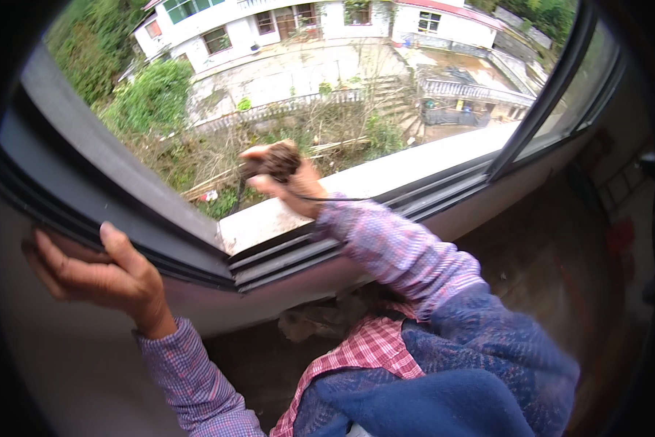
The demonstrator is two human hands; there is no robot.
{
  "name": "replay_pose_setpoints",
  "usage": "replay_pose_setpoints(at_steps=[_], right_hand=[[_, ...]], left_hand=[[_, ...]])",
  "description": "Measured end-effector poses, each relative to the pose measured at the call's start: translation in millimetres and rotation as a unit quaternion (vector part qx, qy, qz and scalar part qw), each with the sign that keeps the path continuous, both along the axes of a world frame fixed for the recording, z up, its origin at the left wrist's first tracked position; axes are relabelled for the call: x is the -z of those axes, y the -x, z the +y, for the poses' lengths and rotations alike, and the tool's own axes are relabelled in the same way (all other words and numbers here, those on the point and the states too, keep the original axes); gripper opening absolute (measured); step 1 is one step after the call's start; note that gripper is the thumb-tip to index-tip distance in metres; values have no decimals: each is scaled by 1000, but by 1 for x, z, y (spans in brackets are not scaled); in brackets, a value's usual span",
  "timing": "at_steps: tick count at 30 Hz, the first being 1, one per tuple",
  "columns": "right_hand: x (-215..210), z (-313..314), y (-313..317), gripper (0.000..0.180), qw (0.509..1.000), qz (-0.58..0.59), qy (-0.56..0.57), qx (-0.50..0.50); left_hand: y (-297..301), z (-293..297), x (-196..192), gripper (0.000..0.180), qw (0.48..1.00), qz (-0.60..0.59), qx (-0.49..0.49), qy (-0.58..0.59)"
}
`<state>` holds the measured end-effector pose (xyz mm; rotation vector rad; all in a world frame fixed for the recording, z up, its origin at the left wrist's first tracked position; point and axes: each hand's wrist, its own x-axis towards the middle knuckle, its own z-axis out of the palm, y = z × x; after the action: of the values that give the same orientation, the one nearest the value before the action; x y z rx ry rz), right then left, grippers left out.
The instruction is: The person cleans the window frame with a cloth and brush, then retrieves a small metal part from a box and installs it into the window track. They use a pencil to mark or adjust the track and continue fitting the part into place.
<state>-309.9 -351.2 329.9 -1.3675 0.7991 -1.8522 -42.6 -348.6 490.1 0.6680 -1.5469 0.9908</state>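
My right hand [298, 191] reaches out through the open window, above the white outer sill [444, 160]. Its fingers are closed round a crumpled dark brown wad [278, 162], perhaps a rag or scrubber; motion blur hides which. A thin dark cord [334, 199] runs across the wrist. My left hand [109, 273] is at the left against the wall beside the dark window frame [152, 218]. Its fingers are stretched out and the thumb stands apart along the frame's edge. Nothing shows in that hand.
The sliding window track [356, 233] runs below my right forearm, with a dark-framed sash [542, 95] at the right. Inside, dim clutter [327, 317] lies under the sill. Outside are shrubs [152, 95], a courtyard and a white house [327, 22].
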Motion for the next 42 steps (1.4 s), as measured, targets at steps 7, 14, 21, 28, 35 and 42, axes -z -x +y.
replay_pose_setpoints(at_steps=[7,14,21,28,35,42], right_hand=[[6,159,276,51,525,451,-317,649],[42,65,72,45,897,319,-95,290],[-18,17,-61,39,1000,-8,-24,-8],[-12,164,118,45,823,384,-84,411],[-2,210,137,58,674,602,-108,415],[-20,195,151,70,708,678,-115,160]], left_hand=[[1,2,0,64,1000,-1,-16,-5],[-3,-1,5,66,999,2,33,-38],[-9,-5,3,67,999,1,30,-42],[-14,-7,7,69,998,3,40,-45],[-11,0,7,68,997,-5,-21,-68],[-4,3,5,77,983,57,83,-154]])
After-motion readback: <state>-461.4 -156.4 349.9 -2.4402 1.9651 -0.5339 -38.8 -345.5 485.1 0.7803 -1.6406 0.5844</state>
